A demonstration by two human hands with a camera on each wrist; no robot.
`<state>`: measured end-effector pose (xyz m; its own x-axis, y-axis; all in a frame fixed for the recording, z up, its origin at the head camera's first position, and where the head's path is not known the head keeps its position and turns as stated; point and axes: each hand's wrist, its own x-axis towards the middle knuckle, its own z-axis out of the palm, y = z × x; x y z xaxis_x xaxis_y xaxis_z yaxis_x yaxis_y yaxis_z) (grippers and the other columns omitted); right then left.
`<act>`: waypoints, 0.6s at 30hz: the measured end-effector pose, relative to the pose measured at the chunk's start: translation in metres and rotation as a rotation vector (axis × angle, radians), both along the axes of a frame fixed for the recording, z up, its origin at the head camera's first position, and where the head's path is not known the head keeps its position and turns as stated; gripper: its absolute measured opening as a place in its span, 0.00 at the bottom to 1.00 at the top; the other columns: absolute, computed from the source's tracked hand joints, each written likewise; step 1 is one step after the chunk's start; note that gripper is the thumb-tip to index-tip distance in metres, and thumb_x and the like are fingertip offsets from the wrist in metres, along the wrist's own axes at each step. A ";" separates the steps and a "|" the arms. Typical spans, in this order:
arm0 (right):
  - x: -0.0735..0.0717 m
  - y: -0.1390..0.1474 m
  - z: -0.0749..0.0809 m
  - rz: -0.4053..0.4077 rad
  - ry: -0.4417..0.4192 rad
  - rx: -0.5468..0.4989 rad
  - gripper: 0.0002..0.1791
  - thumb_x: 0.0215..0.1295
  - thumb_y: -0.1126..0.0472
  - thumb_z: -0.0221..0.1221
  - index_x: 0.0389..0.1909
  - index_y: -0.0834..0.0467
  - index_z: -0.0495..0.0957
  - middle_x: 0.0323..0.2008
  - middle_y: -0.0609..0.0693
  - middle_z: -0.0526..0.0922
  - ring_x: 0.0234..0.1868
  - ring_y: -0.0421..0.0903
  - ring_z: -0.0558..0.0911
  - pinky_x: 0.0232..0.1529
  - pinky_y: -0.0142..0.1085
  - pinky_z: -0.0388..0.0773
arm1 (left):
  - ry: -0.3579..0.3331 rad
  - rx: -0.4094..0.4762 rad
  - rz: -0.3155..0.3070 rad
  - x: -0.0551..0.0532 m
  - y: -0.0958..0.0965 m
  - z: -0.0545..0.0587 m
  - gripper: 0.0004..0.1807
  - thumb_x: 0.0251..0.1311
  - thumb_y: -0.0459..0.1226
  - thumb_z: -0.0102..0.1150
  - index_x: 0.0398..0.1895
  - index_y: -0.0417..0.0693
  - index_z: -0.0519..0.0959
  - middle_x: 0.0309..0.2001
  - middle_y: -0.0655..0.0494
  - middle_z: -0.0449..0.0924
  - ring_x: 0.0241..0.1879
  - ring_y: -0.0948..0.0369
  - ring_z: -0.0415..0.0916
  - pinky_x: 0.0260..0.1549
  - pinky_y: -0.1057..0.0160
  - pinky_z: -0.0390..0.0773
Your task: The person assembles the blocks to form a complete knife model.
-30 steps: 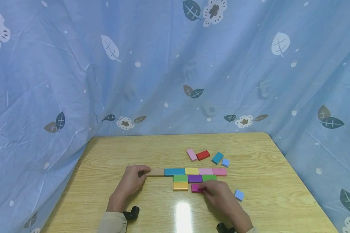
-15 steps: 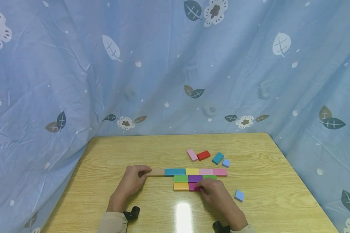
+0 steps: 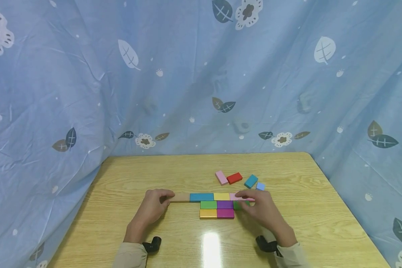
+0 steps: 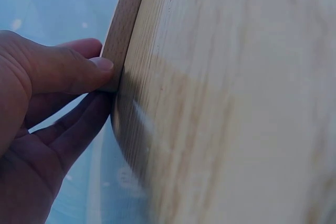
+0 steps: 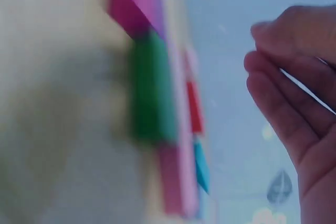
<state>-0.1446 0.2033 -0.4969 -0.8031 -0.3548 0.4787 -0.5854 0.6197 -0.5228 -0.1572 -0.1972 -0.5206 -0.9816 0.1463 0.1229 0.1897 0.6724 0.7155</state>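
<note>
My left hand [image 3: 152, 204] pinches the free end of a plain wooden block [image 3: 181, 197] between thumb and fingers, as the left wrist view also shows. That block begins a row with a blue block [image 3: 201, 197], a yellow block [image 3: 222, 196] and two pink ones. Below it lie a green block [image 3: 208, 204], a purple block [image 3: 225, 204] and another green block [image 5: 152, 93]. An orange block [image 3: 208, 213] and a magenta block [image 3: 225, 213] sit side by side nearest me. Over the row's right end hovers my right hand [image 3: 264, 206], fingers bent loosely, holding nothing.
Behind the row lie a loose pink block [image 3: 221, 178], a red block [image 3: 234, 178], a teal block [image 3: 251, 181] and a small light-blue block [image 3: 260, 186]. A patterned blue cloth [image 3: 187, 74] hangs along the back and sides of the wooden table [image 3: 137, 169].
My right hand slid the magenta block left against the orange one, let go and rose away. Its forearm now covers the small blue block at the right. My left hand stays put.
</note>
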 end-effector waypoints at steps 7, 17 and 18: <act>-0.050 0.058 0.015 -0.055 -0.155 -0.051 0.13 0.65 0.72 0.74 0.49 0.60 0.92 0.47 0.54 0.94 0.51 0.55 0.93 0.53 0.49 0.93 | -0.015 -0.013 0.000 0.000 -0.001 0.001 0.16 0.66 0.23 0.71 0.51 0.49 0.93 0.54 0.53 0.92 0.60 0.48 0.88 0.60 0.49 0.89; -0.092 0.082 0.003 -0.014 -0.390 -0.064 0.20 0.69 0.71 0.71 0.62 0.64 0.87 0.59 0.61 0.90 0.61 0.63 0.89 0.56 0.34 0.91 | -0.005 0.000 0.003 0.000 -0.001 0.000 0.17 0.65 0.22 0.71 0.49 0.49 0.93 0.52 0.54 0.93 0.59 0.48 0.89 0.60 0.48 0.89; -0.093 0.081 0.001 -0.019 -0.396 -0.054 0.21 0.69 0.71 0.70 0.62 0.64 0.87 0.60 0.61 0.89 0.61 0.63 0.89 0.57 0.39 0.91 | -0.006 0.002 0.004 0.000 -0.001 0.000 0.17 0.65 0.22 0.72 0.49 0.49 0.93 0.52 0.54 0.93 0.59 0.49 0.89 0.60 0.48 0.89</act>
